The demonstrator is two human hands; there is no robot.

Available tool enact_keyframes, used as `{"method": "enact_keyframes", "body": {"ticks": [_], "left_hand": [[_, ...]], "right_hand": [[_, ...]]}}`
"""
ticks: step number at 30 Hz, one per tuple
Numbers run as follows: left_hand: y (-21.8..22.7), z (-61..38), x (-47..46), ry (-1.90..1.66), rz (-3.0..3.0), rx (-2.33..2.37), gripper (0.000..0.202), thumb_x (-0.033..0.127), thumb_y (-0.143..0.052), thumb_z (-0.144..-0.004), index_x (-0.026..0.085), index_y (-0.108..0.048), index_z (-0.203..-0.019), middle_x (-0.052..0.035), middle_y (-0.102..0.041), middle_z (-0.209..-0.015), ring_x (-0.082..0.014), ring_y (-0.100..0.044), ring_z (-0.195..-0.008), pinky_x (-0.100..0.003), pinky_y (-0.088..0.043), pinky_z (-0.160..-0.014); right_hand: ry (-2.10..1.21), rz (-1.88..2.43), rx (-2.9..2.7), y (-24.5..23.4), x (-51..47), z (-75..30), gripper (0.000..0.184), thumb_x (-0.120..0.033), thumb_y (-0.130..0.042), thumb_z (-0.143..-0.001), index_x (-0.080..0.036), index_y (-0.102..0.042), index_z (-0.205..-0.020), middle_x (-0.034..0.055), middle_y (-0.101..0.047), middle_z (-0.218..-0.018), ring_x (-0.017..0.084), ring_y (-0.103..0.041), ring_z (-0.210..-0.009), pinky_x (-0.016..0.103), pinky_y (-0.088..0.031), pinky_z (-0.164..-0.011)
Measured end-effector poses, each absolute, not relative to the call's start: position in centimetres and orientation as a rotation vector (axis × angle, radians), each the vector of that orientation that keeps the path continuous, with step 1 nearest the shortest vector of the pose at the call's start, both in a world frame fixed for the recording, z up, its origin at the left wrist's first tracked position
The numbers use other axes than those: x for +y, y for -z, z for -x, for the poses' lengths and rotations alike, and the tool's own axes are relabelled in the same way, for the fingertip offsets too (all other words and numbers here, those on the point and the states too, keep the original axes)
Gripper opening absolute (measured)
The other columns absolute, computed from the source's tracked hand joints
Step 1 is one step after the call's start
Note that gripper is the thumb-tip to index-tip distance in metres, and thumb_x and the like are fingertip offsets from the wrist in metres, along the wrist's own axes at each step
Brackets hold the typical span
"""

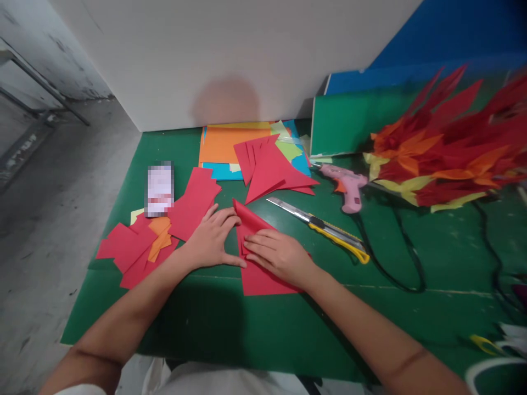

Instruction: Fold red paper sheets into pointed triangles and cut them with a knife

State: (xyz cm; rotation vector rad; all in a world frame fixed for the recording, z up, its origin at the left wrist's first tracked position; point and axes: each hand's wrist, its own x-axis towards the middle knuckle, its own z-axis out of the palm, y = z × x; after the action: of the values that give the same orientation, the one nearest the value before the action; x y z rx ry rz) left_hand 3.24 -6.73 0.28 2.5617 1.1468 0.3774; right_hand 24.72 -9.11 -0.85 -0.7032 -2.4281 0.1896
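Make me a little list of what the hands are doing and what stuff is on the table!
left hand: flat on the red paper sheet, pressing its folded edge
right hand: flat on the same sheet
table: green
utility knife: right of the hands, blade out
glue gun: pink, behind the knife
red triangles: folded, piled behind the hands
paper scraps: red and orange, at left
spiky paper piece: red, orange, yellow, far right

Both hands, L (212,240) & R (280,255), flat on red paper (259,277), green table (411,263).
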Motion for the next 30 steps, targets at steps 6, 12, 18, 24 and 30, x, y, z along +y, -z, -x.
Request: {"method": "enact_keyframes", "body": {"ticks": [6,12,18,24,30], "left_hand": [[-0.2,-3.1,-6.9,-0.402,-2.531,1.208,0.085,0.077,-0.068,-0.057,0.02,-0.053,-0.118,-0.0162,-0.049,-0.128,-0.0354,-0.047,-0.124,-0.055,-0.027,-0.111],[-0.4,-3.2,-6.8,-0.35,-2.569,1.139,0.094,0.076,-0.064,-0.063,0.019,-0.043,-0.135,-0.0179,-0.036,-0.148,-0.0347,-0.033,-0.138,-0.053,-0.02,-0.115],[-0.4,-3.2,-6.7,-0.326,-2.55,1.129,0.096,0.074,-0.067,-0.062,0.018,-0.044,-0.136,-0.017,-0.039,-0.147,-0.0334,-0.035,-0.138,-0.051,-0.019,-0.117],[-0.3,-3.2,-6.7,-0.332,-2.552,1.114,0.098,0.073,-0.068,-0.062,0.017,-0.041,-0.138,-0.0167,-0.039,-0.147,-0.0343,-0.027,-0.142,-0.054,-0.017,-0.117],[-0.3,-3.3,-6.6,-0.324,-2.548,1.117,0.099,0.075,-0.066,-0.062,0.016,-0.042,-0.138,-0.0173,-0.044,-0.144,-0.0335,-0.033,-0.139,-0.053,-0.017,-0.117]], "right_hand": [[-0.287,0.701,-2.457,0.8,-9.2,-24.9,0.027,-0.015,-0.048,-0.094,-0.019,-0.069,-0.111,0.0064,-0.074,-0.102,0.02,-0.065,-0.104,0.044,-0.053,-0.097],[-0.249,0.718,-2.487,1.1,-9.1,-25.4,0.024,-0.022,-0.053,-0.093,-0.021,-0.07,-0.109,0.0058,-0.073,-0.107,0.025,-0.061,-0.113,0.052,-0.047,-0.101],[-0.29,0.677,-2.506,1.6,-9.0,-25.8,0.024,-0.022,-0.053,-0.093,-0.021,-0.07,-0.11,0.0053,-0.072,-0.111,0.024,-0.06,-0.117,0.049,-0.046,-0.103],[-0.334,0.64,-2.495,1.6,-9.0,-25.9,0.022,-0.021,-0.055,-0.092,-0.022,-0.072,-0.105,0.0059,-0.073,-0.108,0.023,-0.06,-0.117,0.05,-0.045,-0.103],[-0.33,0.636,-2.497,1.6,-8.9,-26.0,0.021,-0.022,-0.054,-0.092,-0.021,-0.072,-0.102,0.0042,-0.073,-0.108,0.023,-0.06,-0.116,0.049,-0.045,-0.104]]}}
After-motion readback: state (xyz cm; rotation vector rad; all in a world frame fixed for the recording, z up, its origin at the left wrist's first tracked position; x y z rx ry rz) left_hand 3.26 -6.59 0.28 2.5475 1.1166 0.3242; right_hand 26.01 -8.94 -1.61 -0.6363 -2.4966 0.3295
